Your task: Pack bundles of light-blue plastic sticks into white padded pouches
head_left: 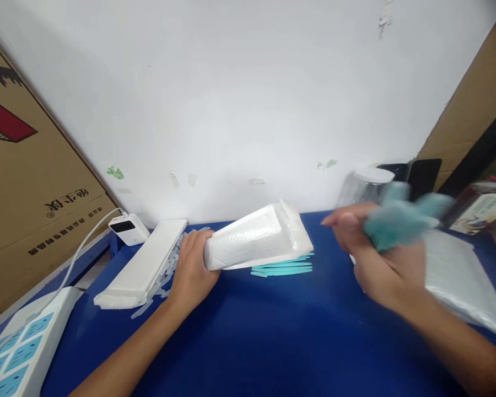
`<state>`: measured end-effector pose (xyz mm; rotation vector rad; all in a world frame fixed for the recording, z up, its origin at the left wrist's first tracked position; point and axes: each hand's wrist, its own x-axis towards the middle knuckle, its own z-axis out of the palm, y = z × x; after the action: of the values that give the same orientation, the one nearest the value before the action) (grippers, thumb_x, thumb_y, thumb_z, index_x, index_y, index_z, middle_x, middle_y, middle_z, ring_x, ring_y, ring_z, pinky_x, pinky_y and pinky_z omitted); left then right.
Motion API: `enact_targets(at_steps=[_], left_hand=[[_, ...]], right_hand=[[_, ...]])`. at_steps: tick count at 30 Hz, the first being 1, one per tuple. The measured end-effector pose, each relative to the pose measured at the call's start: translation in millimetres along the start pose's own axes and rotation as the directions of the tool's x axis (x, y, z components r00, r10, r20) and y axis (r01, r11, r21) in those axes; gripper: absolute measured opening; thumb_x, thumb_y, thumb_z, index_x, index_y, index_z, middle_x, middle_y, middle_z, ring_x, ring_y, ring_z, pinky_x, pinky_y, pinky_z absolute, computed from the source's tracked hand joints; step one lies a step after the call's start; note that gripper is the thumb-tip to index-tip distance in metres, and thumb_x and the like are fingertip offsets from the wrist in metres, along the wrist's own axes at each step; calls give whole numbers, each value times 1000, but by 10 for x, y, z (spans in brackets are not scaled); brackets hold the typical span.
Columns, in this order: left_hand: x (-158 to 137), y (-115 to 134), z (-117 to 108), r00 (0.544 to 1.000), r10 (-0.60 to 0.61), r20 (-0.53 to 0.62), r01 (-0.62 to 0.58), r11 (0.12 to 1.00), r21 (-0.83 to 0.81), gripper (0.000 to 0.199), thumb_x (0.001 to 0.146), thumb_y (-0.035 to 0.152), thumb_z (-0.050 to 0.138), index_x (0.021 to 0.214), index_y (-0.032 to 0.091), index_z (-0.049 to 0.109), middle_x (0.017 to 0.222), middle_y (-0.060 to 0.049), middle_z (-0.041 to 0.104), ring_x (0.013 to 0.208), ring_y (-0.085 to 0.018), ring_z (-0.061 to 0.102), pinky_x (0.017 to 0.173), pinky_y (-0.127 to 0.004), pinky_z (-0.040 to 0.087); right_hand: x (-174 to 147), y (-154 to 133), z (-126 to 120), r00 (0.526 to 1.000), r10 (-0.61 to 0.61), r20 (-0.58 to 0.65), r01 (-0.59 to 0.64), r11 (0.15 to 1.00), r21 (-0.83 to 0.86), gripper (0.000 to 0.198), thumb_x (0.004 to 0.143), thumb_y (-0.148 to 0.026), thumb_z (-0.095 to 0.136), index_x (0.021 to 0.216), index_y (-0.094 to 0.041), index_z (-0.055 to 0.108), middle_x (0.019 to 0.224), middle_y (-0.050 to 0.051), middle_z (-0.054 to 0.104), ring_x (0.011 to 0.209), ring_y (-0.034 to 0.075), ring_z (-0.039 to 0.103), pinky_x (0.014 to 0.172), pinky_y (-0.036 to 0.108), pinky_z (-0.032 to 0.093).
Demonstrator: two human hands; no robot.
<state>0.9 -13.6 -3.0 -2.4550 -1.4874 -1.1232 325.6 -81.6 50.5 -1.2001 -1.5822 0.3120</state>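
My left hand (195,270) is closed around the near end of a white padded packet (248,237) with a shiny clear front, its far end tilted up over the table. Just beyond and partly beneath the packet lies a stack of thin teal strips (281,268). My right hand (380,256) is raised at the right, smeared by motion, its fingers closed on a teal bundle (400,218) whose ends fan out; its exact kind is too blurred to tell. A clear plastic bag (458,275) lies partly behind the right wrist.
At left lie flat white packets (143,267) beside translucent strips (161,284), a small white device (129,229) with a cable, and a power strip (28,342). Toward the back right stand a white-lidded jar (372,176), a dark phone-like slab (425,177) and a labelled bottle (485,207). Cardboard (37,176) borders the left.
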Motion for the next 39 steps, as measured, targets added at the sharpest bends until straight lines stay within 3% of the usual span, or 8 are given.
enact_targets(at_steps=[5, 10, 15, 17, 23, 29, 34, 39], left_hand=[[-36, 12, 80, 997, 20, 81, -21, 1000, 7, 43, 81, 2, 58, 119, 22, 54, 114, -10, 63, 111, -33, 56, 94, -45, 48], [-54, 119, 77, 991, 44, 125, -47, 999, 20, 41, 84, 17, 68, 122, 22, 53, 115, -11, 64, 109, -34, 59, 94, -48, 50], [-113, 269, 27, 966, 200, 163, -214, 974, 71, 63, 77, 32, 81, 133, 24, 53, 121, -10, 72, 113, -38, 67, 122, -71, 21], [-144, 324, 22, 947, 289, 138, -290, 957, -11, 66, 81, 36, 78, 139, 25, 50, 127, -12, 71, 115, -37, 68, 118, -63, 35], [-151, 408, 29, 947, 313, 66, -298, 938, -180, 57, 85, 36, 77, 135, 27, 53, 119, -10, 72, 101, -32, 71, 87, -46, 57], [-133, 307, -42, 977, 206, -53, -211, 913, -349, 72, 73, 29, 84, 136, 24, 52, 118, -10, 67, 95, -29, 70, 81, -41, 58], [-189, 238, -23, 979, 183, -90, -204, 899, -387, 75, 68, 27, 85, 136, 23, 52, 110, -8, 64, 84, -25, 66, 72, -39, 57], [-194, 259, 6, 961, 266, -70, -271, 875, -401, 79, 67, 29, 86, 138, 22, 50, 113, -10, 63, 85, -26, 67, 71, -38, 57]], right_hand=[[248, 77, -151, 878, 35, 477, 1, 997, -74, 29, 103, -46, 57, 93, -25, 73, 80, 2, 69, 69, 22, 61, 63, 33, 45], [171, 133, 15, 774, 124, 621, -172, 985, 18, 39, 104, -44, 54, 72, -22, 52, 67, -3, 48, 60, 15, 44, 56, 27, 35], [56, -91, 58, 576, -36, 817, -127, 983, 132, 25, 106, -38, 56, 88, -20, 59, 87, 0, 60, 74, 15, 55, 68, 26, 44], [-5, -213, 66, 545, -79, 835, -98, 983, 157, 23, 107, -39, 55, 100, -20, 66, 97, 3, 68, 81, 18, 61, 73, 27, 47], [-55, -377, -81, 650, -57, 758, -97, 983, 158, 31, 101, -44, 68, 128, -30, 67, 108, 1, 75, 92, 20, 68, 76, 27, 50], [43, -322, -358, 820, -56, 570, 91, 995, -33, 35, 113, -48, 41, 92, -25, 57, 78, -1, 63, 67, 18, 59, 63, 29, 42], [-47, -393, -297, 814, -127, 566, 271, 946, -178, 37, 114, -40, 43, 82, -24, 51, 67, -4, 58, 59, 15, 55, 60, 31, 35], [-128, -380, -258, 839, -200, 507, 387, 873, -296, 30, 115, -40, 42, 102, -24, 64, 85, 0, 73, 65, 18, 63, 60, 33, 33]])
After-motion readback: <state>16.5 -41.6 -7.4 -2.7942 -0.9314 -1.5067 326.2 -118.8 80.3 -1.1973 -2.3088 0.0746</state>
